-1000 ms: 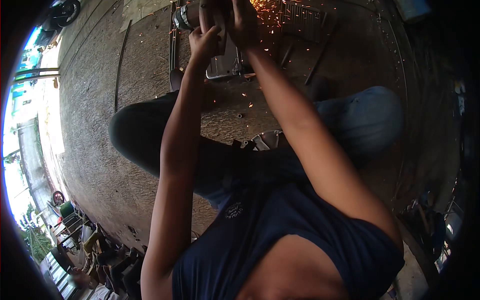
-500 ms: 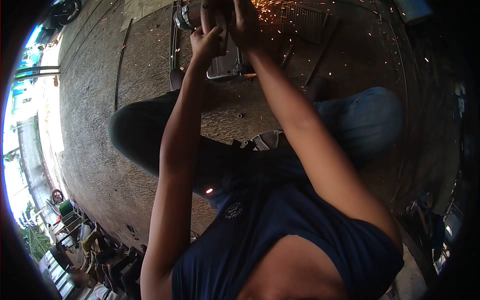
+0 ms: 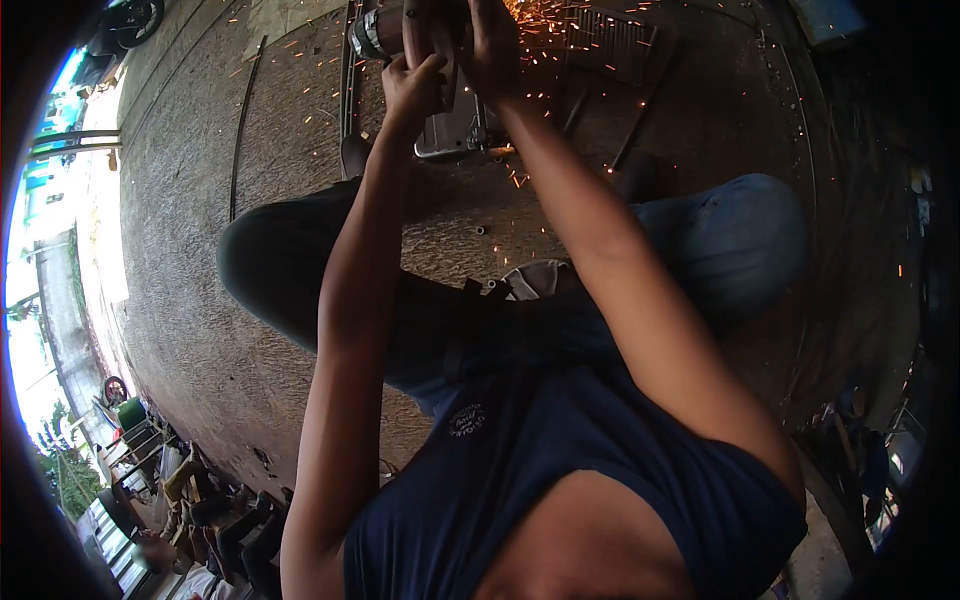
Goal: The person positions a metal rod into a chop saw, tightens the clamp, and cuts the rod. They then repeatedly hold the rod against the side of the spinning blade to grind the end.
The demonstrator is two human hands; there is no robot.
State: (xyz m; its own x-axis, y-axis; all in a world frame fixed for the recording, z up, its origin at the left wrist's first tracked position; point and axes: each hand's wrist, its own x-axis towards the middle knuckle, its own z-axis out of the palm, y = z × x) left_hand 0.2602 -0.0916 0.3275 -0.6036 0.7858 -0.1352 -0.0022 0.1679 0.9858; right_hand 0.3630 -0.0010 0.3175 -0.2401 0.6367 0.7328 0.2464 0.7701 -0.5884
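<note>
At the top edge, a chop saw [image 3: 390, 28] with a dark reddish motor body and a metal band round it throws orange sparks. My left hand [image 3: 415, 88] is closed round its loop handle, thumb on top. Beside it, my right hand [image 3: 490, 50] grips the saw on its right side, with the fingertips partly cut off by the frame edge. Below the handle shows the saw's metal base [image 3: 450, 138]. The blade and the piece being cut are hidden behind my right hand or out of frame.
My bent knees [image 3: 725, 245] flank the saw. Long thin metal bars [image 3: 247, 125] and a ribbed grate [image 3: 612, 42] lie on the rough floor. A small ring-shaped piece [image 3: 481, 230] lies near my lap. At the lower left, other people sit beside clutter.
The sparks spread wider, with more of them below the saw and to the left. A glowing spark near my lap is gone. Both hands keep their place on the saw.
</note>
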